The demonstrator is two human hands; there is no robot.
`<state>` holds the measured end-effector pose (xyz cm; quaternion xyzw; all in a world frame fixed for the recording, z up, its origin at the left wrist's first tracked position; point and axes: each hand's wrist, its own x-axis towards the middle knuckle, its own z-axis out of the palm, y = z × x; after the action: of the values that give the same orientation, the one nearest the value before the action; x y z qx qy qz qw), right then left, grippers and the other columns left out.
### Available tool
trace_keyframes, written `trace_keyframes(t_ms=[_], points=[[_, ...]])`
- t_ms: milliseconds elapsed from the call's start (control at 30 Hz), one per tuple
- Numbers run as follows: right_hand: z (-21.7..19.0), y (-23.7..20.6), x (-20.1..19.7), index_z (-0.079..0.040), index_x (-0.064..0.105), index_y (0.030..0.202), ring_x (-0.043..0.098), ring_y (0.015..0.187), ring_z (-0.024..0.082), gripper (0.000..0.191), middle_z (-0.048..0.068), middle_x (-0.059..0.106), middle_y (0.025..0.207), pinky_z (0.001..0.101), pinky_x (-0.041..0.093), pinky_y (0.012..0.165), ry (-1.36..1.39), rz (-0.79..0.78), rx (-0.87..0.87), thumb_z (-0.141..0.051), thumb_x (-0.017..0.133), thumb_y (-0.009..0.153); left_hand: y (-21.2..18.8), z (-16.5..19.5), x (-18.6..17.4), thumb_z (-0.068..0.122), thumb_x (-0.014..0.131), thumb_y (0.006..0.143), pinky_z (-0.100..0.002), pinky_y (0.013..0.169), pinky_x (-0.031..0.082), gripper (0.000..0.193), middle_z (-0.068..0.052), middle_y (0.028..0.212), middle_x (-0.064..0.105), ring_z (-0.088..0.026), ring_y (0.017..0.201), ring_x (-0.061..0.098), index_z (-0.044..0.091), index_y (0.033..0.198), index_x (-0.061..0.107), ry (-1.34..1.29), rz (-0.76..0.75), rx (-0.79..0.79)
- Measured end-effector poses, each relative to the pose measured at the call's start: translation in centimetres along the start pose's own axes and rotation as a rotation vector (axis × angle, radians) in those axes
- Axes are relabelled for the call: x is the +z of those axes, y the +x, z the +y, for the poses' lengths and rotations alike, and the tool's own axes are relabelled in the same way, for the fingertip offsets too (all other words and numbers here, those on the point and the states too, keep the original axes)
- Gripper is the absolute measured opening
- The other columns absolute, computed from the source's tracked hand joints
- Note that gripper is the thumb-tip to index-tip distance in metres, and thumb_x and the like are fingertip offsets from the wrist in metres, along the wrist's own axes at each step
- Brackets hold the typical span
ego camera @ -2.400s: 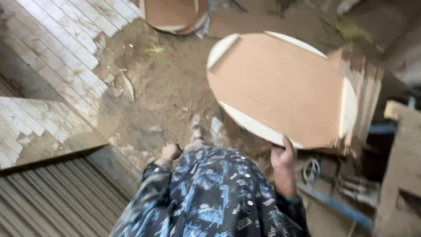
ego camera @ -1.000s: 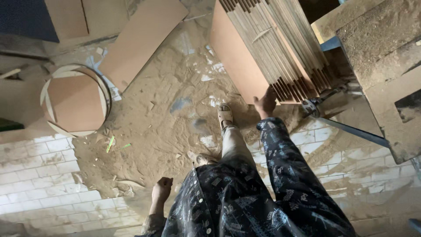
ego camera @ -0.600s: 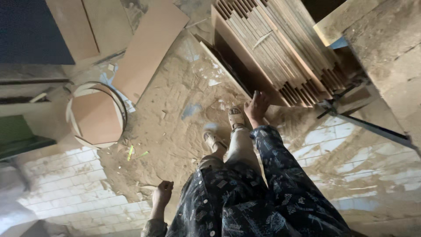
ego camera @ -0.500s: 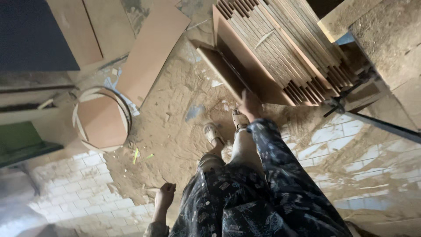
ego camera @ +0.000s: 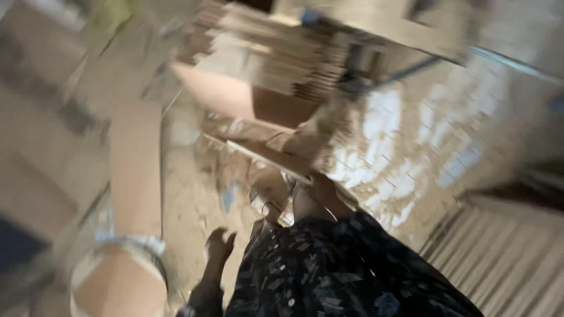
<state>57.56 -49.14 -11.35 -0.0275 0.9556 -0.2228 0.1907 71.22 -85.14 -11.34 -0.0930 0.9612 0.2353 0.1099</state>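
The view is heavily blurred. My right hand (ego camera: 319, 192) reaches forward from its dark patterned sleeve and grips the lower edge of a flat brown board (ego camera: 265, 155). The board lies tilted in front of a stack of thin boards (ego camera: 282, 64) standing on edge. My left hand (ego camera: 218, 246) hangs low beside my leg over the sandy floor (ego camera: 191, 205), fingers loosely apart and holding nothing. My sandalled feet (ego camera: 271, 202) show just below the board.
A round brown panel with a white rim (ego camera: 117, 287) lies at the lower left, and a long brown plank (ego camera: 135, 170) lies above it. Pale brick paving (ego camera: 405, 129) spreads to the right. Corrugated sheet (ego camera: 517, 252) fills the lower right, with a blue metal bar (ego camera: 505, 61) above it.
The view has swung and blurred. The board has tipped further away from the stack with my right hand still on its lower edge. My left hand stays hanging at my side.
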Motion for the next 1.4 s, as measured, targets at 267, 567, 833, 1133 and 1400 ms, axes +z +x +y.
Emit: trace_keyframes(t_ms=[267, 567, 833, 1133, 1400], points=[[4.8, -23.3, -1.5, -0.013, 0.07, 0.115, 0.066, 0.103, 0.034, 0.034, 0.014, 0.069, 0.106, 0.0478, 0.053, 0.087, 0.065, 0.018, 0.438, -0.033, 0.067, 0.088, 7.2, 26.0, 4.4, 0.05, 0.055, 0.1, -0.035, 0.062, 0.054, 0.048, -0.012, 0.112, 0.072, -0.025, 0.086, 0.072, 0.017, 0.134, 0.059, -0.976, -1.221, -0.261], [16.2, -40.5, -2.6, -0.011, 0.07, 0.129, 0.067, 0.1, 0.026, 0.05, 0.012, 0.071, 0.113, 0.0397, 0.053, 0.088, 0.913, 0.159, 0.815, -0.047, 0.058, 0.097, -5.3, 46.3, 12.1, 0.041, 0.058, 0.102, -0.034, 0.061, 0.061, 0.048, -0.019, 0.081, 0.073, -0.026, 0.063, 0.073, -0.006, 0.099, 0.07, -0.53, -1.297, 0.18], [27.7, -48.5, -4.1, -0.007, 0.066, 0.13, 0.066, 0.1, 0.027, 0.05, 0.013, 0.07, 0.113, 0.0413, 0.053, 0.087, 0.974, 0.253, 0.949, -0.046, 0.058, 0.099, -12.7, 64.9, 17.0, 0.034, 0.069, 0.091, -0.033, 0.061, 0.062, 0.048, -0.011, 0.077, 0.076, -0.021, 0.058, 0.076, -0.003, 0.121, 0.061, -0.327, -0.955, 0.605], [41.6, -38.9, -15.9, -0.002, 0.061, 0.131, 0.065, 0.101, 0.028, 0.051, 0.014, 0.068, 0.113, 0.0431, 0.053, 0.087, 0.971, 0.743, 0.759, -0.044, 0.058, 0.102, -0.6, 58.3, 11.1, 0.021, 0.073, 0.096, -0.03, 0.077, 0.058, 0.033, -0.01, 0.112, 0.076, -0.014, 0.091, 0.073, 0.002, 0.122, 0.066, -1.026, -0.804, 0.112], [48.6, -18.7, -31.1, 0.001, 0.057, 0.132, 0.064, 0.101, 0.029, 0.051, 0.014, 0.067, 0.112, 0.0446, 0.053, 0.086, 1.04, 0.824, 0.535, -0.042, 0.058, 0.104, 9.7, 57.0, 18.0, 0.026, 0.07, 0.105, -0.032, 0.062, 0.051, 0.03, -0.012, 0.088, 0.069, -0.021, 0.073, 0.063, -0.004, 0.109, 0.068, -1.386, -0.581, -0.231]])
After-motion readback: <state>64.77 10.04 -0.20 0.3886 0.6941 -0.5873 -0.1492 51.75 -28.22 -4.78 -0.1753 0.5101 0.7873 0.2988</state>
